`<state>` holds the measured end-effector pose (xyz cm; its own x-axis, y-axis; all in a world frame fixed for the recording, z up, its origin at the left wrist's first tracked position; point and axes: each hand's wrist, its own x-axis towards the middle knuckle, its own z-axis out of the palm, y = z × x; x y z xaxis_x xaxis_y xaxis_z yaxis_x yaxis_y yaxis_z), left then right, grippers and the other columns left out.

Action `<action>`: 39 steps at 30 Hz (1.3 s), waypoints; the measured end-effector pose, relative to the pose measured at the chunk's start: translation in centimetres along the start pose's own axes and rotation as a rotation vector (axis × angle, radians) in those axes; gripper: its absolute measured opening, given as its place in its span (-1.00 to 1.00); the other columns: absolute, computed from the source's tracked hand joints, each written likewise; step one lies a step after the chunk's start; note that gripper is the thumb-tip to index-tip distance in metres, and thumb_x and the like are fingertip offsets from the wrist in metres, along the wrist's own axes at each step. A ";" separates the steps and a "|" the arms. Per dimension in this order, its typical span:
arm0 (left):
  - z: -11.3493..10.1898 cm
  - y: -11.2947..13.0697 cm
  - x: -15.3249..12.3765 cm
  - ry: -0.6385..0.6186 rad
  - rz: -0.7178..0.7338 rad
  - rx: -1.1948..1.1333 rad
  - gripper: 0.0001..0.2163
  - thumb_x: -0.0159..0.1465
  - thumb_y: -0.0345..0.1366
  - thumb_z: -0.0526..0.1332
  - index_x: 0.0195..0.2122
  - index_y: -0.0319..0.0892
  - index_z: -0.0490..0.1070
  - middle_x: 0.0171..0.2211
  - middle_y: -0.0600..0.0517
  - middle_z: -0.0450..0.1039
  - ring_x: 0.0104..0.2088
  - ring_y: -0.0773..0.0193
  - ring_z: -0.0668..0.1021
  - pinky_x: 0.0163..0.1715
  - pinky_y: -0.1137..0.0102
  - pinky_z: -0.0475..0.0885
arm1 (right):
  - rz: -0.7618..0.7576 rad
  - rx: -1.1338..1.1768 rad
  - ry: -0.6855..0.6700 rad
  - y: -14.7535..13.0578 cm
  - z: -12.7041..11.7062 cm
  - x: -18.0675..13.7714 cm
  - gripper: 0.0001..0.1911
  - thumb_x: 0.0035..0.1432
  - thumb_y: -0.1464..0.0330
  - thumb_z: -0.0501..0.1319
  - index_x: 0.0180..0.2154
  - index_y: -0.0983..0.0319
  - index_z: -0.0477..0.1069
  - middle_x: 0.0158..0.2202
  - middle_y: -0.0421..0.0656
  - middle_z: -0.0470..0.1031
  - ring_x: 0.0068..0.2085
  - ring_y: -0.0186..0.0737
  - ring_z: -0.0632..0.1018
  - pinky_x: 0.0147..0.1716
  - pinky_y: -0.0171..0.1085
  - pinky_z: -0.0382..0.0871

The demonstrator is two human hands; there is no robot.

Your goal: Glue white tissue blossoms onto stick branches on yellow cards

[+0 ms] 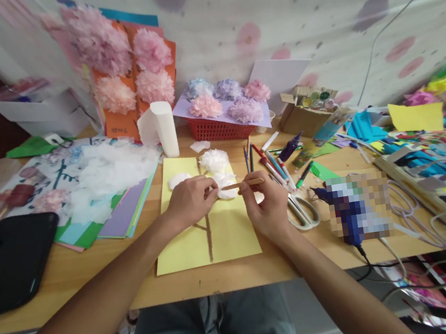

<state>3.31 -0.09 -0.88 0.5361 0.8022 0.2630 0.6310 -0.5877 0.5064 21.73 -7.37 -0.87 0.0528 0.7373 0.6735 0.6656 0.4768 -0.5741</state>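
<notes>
A yellow paper sheet lies on the wooden table with a brown stem drawn down its middle and white tissue flowers near its top. Both hands hover above it. My left hand is closed, its fingertips pinching the left end of a thin wooden stick. My right hand is closed too, pinching the right end of the same stick. The stick lies level, just over a white tissue flower.
A roll of white tissue and a red basket with pastel flowers stand behind the sheet. Pens and scissors lie to the right, next to a glue gun and cables. Coloured papers and a black tablet are on the left.
</notes>
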 end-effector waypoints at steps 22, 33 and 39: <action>0.4 -0.2 0.0 -0.076 -0.075 0.074 -0.82 0.31 -0.27 0.18 -0.29 -0.14 0.59 -0.32 -0.01 0.60 -0.35 0.19 0.55 -0.43 0.37 0.24 | -0.040 -0.118 -0.205 -0.2 0.3 2.3 -0.85 0.30 0.46 0.06 -0.34 0.15 0.24 -0.38 -0.19 0.46 -0.43 -0.29 0.52 -0.41 -0.33 0.35; 0.3 0.0 0.1 -0.070 -0.117 0.062 -0.82 0.29 -0.29 0.18 -0.33 -0.12 0.59 -0.36 -0.01 0.60 -0.38 0.20 0.56 -0.46 0.39 0.24 | -0.010 -0.264 -0.439 -2.1 0.6 6.0 -0.78 0.18 0.52 0.07 -0.45 0.14 0.14 -0.59 -0.27 0.24 -0.55 -0.27 0.33 -0.49 -0.30 0.08; 0.4 -0.1 0.1 -0.068 -0.098 0.052 -0.82 0.30 -0.28 0.18 -0.34 -0.13 0.59 -0.34 -0.01 0.62 -0.36 0.19 0.57 -0.45 0.38 0.26 | -0.001 -0.174 -0.450 -1.8 0.1 5.2 -0.83 0.17 0.53 0.10 -0.41 0.16 0.26 -0.56 -0.24 0.38 -0.53 -0.27 0.42 -0.49 -0.32 0.16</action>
<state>3.47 -0.01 -1.24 0.5064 0.8478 0.1570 0.7093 -0.5132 0.4833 20.70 -4.38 3.64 -0.2497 0.8889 0.3841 0.7821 0.4190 -0.4612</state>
